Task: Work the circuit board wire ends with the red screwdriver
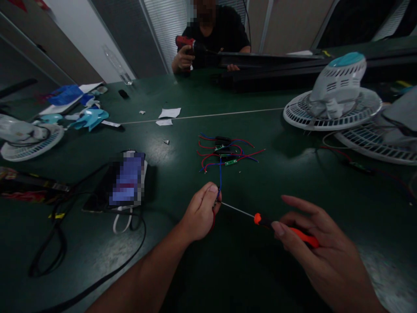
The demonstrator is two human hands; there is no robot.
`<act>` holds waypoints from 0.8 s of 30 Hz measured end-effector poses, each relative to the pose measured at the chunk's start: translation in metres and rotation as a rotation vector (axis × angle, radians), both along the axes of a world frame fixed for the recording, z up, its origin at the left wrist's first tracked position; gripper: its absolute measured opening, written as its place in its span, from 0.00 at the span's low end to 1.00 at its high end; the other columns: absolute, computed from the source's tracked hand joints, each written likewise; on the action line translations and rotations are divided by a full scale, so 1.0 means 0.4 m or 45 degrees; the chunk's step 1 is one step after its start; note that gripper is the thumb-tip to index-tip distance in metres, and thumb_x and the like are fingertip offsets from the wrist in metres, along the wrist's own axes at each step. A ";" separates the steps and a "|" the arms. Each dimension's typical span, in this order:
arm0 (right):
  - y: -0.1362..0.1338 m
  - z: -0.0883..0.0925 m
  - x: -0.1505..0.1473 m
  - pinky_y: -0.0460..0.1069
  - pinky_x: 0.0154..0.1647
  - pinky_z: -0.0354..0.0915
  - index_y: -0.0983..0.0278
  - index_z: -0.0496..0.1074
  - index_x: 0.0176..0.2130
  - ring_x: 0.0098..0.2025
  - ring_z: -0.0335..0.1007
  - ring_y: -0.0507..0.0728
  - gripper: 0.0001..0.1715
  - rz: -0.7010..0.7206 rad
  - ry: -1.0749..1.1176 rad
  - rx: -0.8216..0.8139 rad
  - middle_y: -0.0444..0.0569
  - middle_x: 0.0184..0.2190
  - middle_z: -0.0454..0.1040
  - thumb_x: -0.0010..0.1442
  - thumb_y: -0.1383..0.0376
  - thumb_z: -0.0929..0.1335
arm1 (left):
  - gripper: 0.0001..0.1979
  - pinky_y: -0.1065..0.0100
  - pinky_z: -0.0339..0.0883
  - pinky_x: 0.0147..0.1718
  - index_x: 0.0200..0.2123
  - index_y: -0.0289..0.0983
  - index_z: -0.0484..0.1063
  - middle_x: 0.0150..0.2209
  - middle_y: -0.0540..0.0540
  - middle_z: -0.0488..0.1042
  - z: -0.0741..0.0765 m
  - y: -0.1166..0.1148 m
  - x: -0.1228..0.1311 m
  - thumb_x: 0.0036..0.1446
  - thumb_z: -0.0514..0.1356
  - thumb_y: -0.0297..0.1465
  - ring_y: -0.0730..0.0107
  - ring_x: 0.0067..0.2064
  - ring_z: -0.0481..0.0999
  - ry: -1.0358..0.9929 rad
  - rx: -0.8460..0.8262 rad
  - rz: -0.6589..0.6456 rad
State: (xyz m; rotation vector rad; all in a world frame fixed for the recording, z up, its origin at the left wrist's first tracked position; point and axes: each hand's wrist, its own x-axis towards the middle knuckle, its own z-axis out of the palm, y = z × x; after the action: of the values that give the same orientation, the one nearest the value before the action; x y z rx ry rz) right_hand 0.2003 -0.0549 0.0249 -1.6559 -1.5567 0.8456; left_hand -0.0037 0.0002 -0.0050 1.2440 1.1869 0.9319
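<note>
Left hand [200, 212] pinched shut on blue wire [220, 180], presenting its end toward the orange-handled screwdriver [301, 236] held in the right hand [316, 248].

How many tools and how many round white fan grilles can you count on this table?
Orange-handled screwdriver: 1
Red power drill: 1
Round white fan grilles: 3
Total: 5

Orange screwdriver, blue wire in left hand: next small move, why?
Probably ease the screwdriver tip onto the end of the blue wire pinched in the left hand: the right hand aims the shaft there, and a small gap remains.
</note>
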 end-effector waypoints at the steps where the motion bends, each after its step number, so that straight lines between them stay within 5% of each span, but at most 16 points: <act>1: -0.001 0.001 0.000 0.46 0.21 0.69 0.61 0.63 0.50 0.25 0.75 0.55 0.22 0.000 -0.003 0.001 0.47 0.26 0.77 0.57 0.57 0.66 | 0.16 0.72 0.54 0.23 0.26 0.38 0.62 0.21 0.55 0.57 0.000 0.000 0.000 0.62 0.45 0.39 0.75 0.23 0.58 0.005 0.000 0.007; 11: -0.012 -0.007 0.004 0.49 0.27 0.69 0.59 0.61 0.51 0.28 0.74 0.56 0.23 0.059 0.040 -0.032 0.46 0.29 0.76 0.58 0.55 0.65 | 0.17 0.72 0.55 0.23 0.25 0.38 0.62 0.21 0.55 0.57 0.005 -0.002 0.003 0.61 0.46 0.40 0.75 0.22 0.58 0.036 0.006 -0.003; 17: -0.013 -0.007 0.003 0.46 0.16 0.65 0.59 0.59 0.55 0.17 0.68 0.52 0.22 0.027 0.158 -0.222 0.41 0.19 0.73 0.65 0.54 0.56 | 0.17 0.72 0.55 0.23 0.25 0.37 0.62 0.21 0.54 0.58 0.009 -0.002 0.004 0.61 0.46 0.39 0.75 0.23 0.59 0.050 0.017 0.013; 24: -0.016 -0.011 0.000 0.46 0.15 0.64 0.59 0.57 0.55 0.18 0.67 0.52 0.22 0.053 0.194 -0.110 0.41 0.21 0.72 0.64 0.57 0.60 | 0.16 0.72 0.55 0.23 0.26 0.37 0.62 0.21 0.54 0.58 0.013 -0.003 0.002 0.62 0.45 0.38 0.75 0.22 0.58 0.044 0.013 -0.011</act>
State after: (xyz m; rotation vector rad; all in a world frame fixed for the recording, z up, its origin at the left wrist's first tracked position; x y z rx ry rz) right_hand 0.2001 -0.0611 0.0207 -1.5838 -1.4719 1.0489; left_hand -0.0030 -0.0010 0.0004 1.2776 1.2039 0.9144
